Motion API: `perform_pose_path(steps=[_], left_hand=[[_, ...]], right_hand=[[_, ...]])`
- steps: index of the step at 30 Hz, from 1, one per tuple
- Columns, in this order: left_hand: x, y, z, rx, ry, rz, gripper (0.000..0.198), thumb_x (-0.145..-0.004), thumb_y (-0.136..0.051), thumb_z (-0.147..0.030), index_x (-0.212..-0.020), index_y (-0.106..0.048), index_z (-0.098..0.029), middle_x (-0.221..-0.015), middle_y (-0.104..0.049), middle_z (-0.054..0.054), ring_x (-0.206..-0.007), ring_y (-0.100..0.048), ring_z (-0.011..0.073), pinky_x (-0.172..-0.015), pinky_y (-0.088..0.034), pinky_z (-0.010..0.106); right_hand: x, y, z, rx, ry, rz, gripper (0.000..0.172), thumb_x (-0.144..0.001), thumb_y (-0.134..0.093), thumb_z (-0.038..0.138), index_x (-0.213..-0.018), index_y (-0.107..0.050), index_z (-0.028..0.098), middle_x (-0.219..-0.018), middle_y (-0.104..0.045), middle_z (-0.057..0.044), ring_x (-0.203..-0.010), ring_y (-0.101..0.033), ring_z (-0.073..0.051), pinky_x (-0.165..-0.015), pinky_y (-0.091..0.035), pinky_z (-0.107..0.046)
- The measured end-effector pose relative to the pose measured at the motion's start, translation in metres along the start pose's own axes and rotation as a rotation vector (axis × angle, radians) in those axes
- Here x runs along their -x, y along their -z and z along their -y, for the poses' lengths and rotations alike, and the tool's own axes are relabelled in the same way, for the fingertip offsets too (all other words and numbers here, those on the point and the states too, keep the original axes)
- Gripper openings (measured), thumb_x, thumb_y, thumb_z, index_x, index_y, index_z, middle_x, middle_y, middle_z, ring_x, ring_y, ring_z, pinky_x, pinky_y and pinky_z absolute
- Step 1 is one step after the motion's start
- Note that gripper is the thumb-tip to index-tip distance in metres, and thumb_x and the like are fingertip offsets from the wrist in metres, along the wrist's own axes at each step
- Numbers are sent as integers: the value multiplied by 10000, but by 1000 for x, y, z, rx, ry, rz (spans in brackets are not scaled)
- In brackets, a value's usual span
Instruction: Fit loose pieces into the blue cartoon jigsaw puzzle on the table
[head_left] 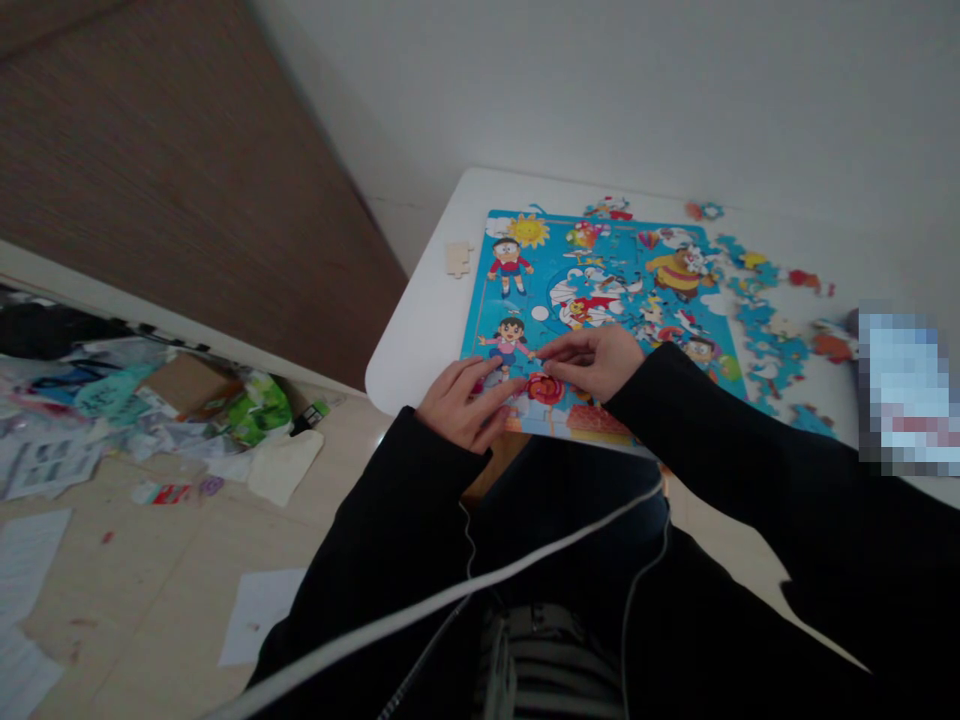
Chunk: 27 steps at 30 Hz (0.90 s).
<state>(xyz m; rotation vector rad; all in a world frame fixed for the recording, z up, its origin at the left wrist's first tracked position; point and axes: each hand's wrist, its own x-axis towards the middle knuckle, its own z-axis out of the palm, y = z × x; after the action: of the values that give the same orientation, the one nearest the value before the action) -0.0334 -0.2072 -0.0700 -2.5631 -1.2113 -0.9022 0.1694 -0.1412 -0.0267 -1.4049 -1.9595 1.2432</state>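
A cartoon jigsaw puzzle [540, 312] with a blue background lies on the white table, largely assembled, with loose pieces lying over its middle and right. My left hand [466, 402] rests on its near left corner, fingers stretched out and the index fingertip beside a red round flower-like picture [544, 388]. Just above that picture, my right hand [596, 362] has thumb and index finger pinched close to the surface, apparently on a puzzle piece mostly hidden by the fingers. A girl figure in pink [510, 338] shows between the hands.
Loose puzzle pieces [765, 320] spread along the board's right side, some behind it. One plain wooden-backed piece [457, 259] lies left. A pixelated object [907, 390] stands at the table's right. A white cable [480, 578] crosses before my body. Bags and papers [259, 408] litter the floor.
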Motion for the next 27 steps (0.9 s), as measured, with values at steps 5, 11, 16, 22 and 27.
perform_pose_path(steps=[5, 11, 16, 22, 27], left_hand=[[-1, 1, -2, 0, 12, -16, 283, -857, -463, -222, -1091, -620, -197, -1141, -565, 124, -1039, -515, 246, -844, -504, 414], [-1, 0, 0, -9, 8, -3, 272, -847, -479, -234, -1069, -634, -208, -1137, -570, 114, -1037, -514, 245, -843, -506, 415], [0, -1, 0, -11, 7, -14, 274, -849, -478, -244, -1070, -637, -212, -1141, -573, 113, -1044, -520, 241, -848, -507, 411], [-1, 0, -2, -21, 4, -25, 272, -855, -464, -240, -1063, -637, -215, -1131, -583, 111, -1022, -533, 236, -837, -513, 414], [-1, 0, -1, 21, 10, -16, 272, -846, -477, -218, -1069, -631, -188, -1163, -572, 131, -1051, -529, 244, -871, -496, 420]], right_hand=[[1, 1, 2, 156, 76, -10, 135, -672, -653, 198, -789, -719, 191, -648, -695, -14, -593, -639, -130, -594, -529, -242], [0, 2, 3, 272, 114, -11, 149, -697, -648, 223, -821, -731, 214, -678, -701, -7, -605, -629, -125, -598, -498, -239], [1, 6, -5, 277, 159, -49, 182, -685, -678, 305, -832, -731, 211, -688, -692, -13, -583, -594, -116, -567, -472, -234], [4, 11, -10, 248, 112, -21, 231, -673, -691, 321, -852, -712, 177, -674, -673, -17, -552, -571, -108, -544, -466, -229], [3, 14, -6, 417, 156, -41, 228, -690, -679, 306, -882, -707, 186, -718, -672, -16, -584, -576, -113, -584, -455, -239]])
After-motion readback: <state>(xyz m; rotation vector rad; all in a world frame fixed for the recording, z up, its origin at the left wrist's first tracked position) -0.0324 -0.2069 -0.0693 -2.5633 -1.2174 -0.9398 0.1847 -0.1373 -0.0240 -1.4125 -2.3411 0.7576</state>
